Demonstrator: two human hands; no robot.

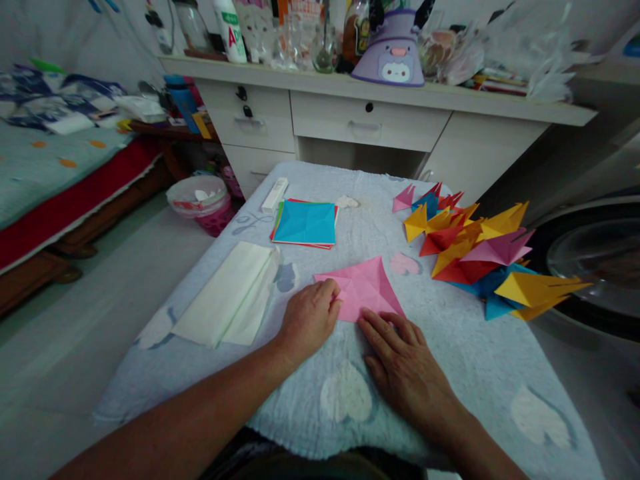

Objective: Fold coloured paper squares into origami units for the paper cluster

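A pink sheet of origami paper (367, 288) with crease lines lies on the cloth-covered table in front of me. My left hand (313, 313) has its fingers curled in on the paper's left edge, pinching or pressing it there. The fingers of my right hand (403, 357) are stretched out, their tips resting on the near right edge of the sheet. Beyond the left hand sits a stack of square coloured papers (305, 223), a creased blue one on top. Folded paper cranes (465, 247) in yellow, red, blue and pink stand bunched on the right.
A folded pale green cloth or paper (225, 293) lies on the left of the table (340, 420), and a small white box (275, 195) behind it. A white desk (370, 120) with drawers backs the table. A pink bin (203, 200) stands left, a washing machine (590, 253) right.
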